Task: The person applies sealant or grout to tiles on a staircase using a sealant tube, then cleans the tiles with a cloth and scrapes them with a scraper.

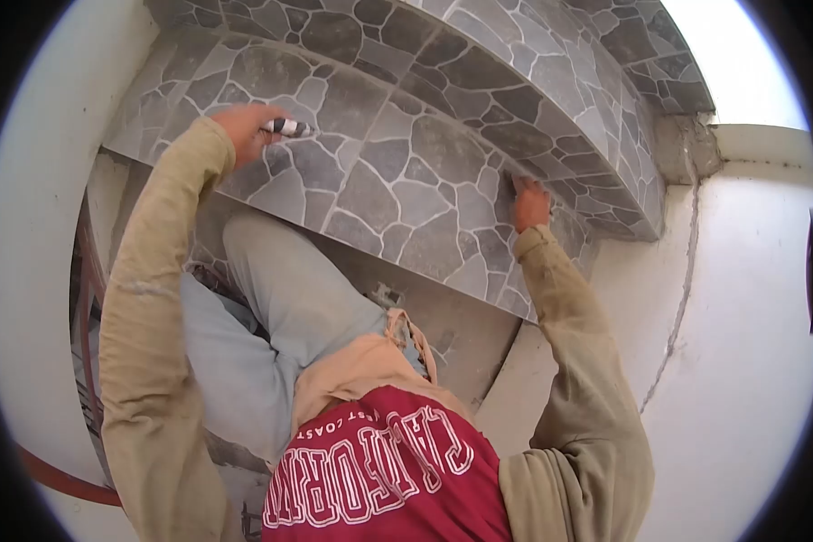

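My left hand [247,134] is closed around a small black-and-white object [289,127], which sticks out to the right, low over the tiled step. What exactly the object is cannot be made out. On the right, my right hand [532,204] rests at the back of the same step, near the foot of the riser, its fingers pressed together. Whether anything is between them is too small to tell. Grey stone-pattern tiles with pale joints cover the step [361,194] under both hands.
Higher curved tiled steps [515,54] rise beyond. A pale wall [732,298] with a long crack stands at the right, another wall [41,226] at the left. Red metal bars [88,280] are at the lower left. My knees are below the step's front edge.
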Demonstrator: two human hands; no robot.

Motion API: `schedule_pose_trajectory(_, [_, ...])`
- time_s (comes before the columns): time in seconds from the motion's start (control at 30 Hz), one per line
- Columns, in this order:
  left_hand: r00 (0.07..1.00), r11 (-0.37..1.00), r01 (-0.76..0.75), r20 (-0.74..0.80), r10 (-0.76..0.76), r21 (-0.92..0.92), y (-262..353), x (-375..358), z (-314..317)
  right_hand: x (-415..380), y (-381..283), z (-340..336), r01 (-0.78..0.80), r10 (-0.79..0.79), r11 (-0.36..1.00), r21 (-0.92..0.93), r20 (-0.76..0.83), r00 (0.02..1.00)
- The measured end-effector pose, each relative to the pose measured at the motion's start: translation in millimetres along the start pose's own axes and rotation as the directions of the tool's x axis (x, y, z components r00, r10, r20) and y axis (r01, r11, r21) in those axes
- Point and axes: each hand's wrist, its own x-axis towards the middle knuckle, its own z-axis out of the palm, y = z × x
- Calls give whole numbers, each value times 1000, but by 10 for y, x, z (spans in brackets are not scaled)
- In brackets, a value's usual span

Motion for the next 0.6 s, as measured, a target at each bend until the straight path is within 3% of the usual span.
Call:
schedule_pose_trajectory(0.07, [999, 1000, 2, 33, -2, 16, -1, 64, 10, -105, 47, -16, 22, -21, 1000, 12, -66, 998])
schedule_pose_trajectory(0.13, [1000, 1000, 9, 29, -9, 26, 20, 69, 1, 18, -9, 10, -73, 72, 997, 32, 10, 997])
schedule_pose_trajectory(0.23, [1000, 999, 25, 15, -25, 26, 16, 56, -20, -5, -76, 34, -17, 17, 1000, 20, -5, 1000])
schedule_pose_trajectory(0.37, [999, 998, 19, 41, -21, 55, 17, 59, 27, -32, -113, -53, -84, 84, 996, 43, 9, 996])
schedule_pose_trajectory(0.43, [1000, 998, 5, 23, -7, 61, -14, 80, -8, 9, -200, -50, 14, -14, 1000, 20, -9, 1000])
schedule_pose_trajectory(0.53, [998, 998, -4, 56, 0, 57, 30, 52, 25, 108, -180, -110, -62, 63, 998, 25, -59, 996])
schedule_pose_trajectory(0.6, [998, 999, 8, 66, -12, 50, 100, 62, -43, 49, -229, -30, -24, 23, 1000, -17, -11, 1000])
